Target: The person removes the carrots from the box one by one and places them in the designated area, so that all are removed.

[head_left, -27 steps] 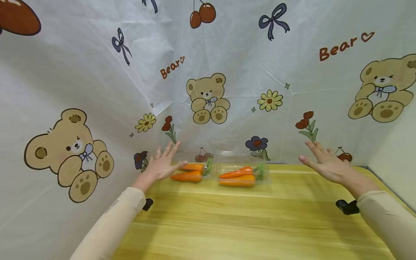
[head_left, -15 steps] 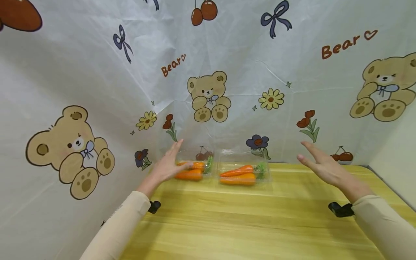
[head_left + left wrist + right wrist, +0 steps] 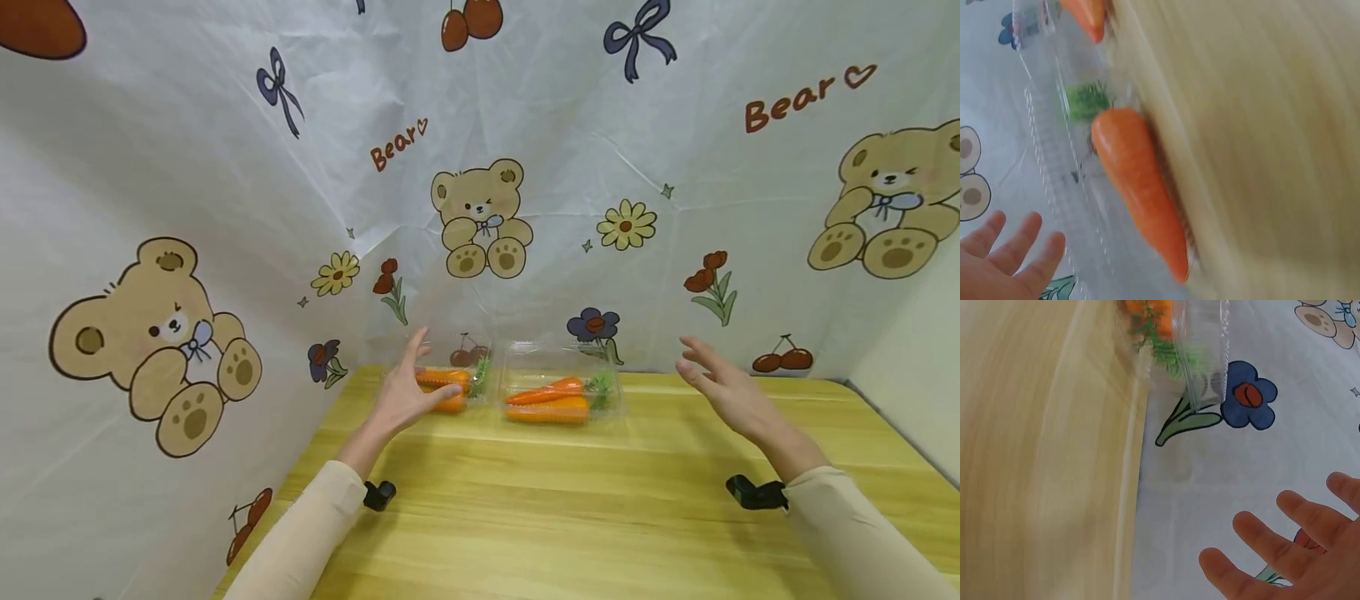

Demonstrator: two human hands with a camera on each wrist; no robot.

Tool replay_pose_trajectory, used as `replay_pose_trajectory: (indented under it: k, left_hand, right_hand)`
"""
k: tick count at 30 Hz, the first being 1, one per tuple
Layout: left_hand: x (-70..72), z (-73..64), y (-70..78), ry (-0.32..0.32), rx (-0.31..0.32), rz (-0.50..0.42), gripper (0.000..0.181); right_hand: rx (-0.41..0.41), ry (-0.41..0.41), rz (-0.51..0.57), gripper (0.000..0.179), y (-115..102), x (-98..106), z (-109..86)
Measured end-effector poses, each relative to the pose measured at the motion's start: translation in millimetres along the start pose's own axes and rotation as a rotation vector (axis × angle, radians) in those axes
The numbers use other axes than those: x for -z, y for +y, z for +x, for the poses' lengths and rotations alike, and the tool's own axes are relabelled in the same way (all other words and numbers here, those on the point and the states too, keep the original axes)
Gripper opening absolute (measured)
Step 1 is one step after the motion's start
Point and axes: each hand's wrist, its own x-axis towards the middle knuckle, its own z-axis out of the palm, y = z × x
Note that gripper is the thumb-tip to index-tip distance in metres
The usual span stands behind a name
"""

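Observation:
Two clear plastic boxes stand side by side at the back of the table, the left box (image 3: 486, 350) and the right box (image 3: 558, 352). Orange carrots (image 3: 551, 410) with green tops lie in the right one. More carrots (image 3: 459, 382) are in the left one, partly hidden behind my left hand (image 3: 405, 398). That hand is in front of the left box with thumb and fingers spread; contact cannot be told. A carrot (image 3: 1138, 181) fills the middle of the left wrist view. My right hand (image 3: 738, 404) hovers right of the boxes, fingers extended, holding nothing.
The wooden table (image 3: 555, 508) spreads out in front of the boxes. Behind and to the left hangs a white sheet (image 3: 555, 133) printed with bears and flowers. A pale wall (image 3: 918, 375) borders the right side. Black wrist cameras (image 3: 753, 493) sit at the sleeves.
My left hand has moved right, toward the left box, covering more of its carrots. My right hand has shifted slightly left. The boxes stay where they were.

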Motion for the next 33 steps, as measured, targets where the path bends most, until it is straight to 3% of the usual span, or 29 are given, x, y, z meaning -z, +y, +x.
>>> replay_pose_trajectory:
  k: [6,8,14,20,26,33]
  left_hand:
    - [-17.1,-8.3,5.9,-0.001,0.021,-0.246,0.102]
    - [-24.7,-11.7,6.4,-0.005,0.034,-0.287,0.100]
    - [-44.3,-17.7,7.7,-0.048,0.110,-0.304,0.087]
    - [-61.4,-19.3,7.1,-0.084,0.141,-0.315,0.070]
    - [-77.7,-20.6,9.5,-0.109,0.186,-0.379,0.058]
    - [-88.1,-23.2,14.7,-0.094,0.229,-0.387,0.046]
  right_hand:
    - [-0.022,-0.001,0.107,0.068,2,-15,1.3]
    - [-0.033,0.003,0.148,0.067,3,-22,1.9]
    - [-0.059,0.003,0.266,0.068,3,-40,3.4]
    - [-0.091,-0.008,0.385,0.075,6,-56,10.1]
    - [-0.200,0.014,0.491,0.081,10,-71,15.2]
    - [-0.287,0.031,0.622,0.082,15,-88,20.3]
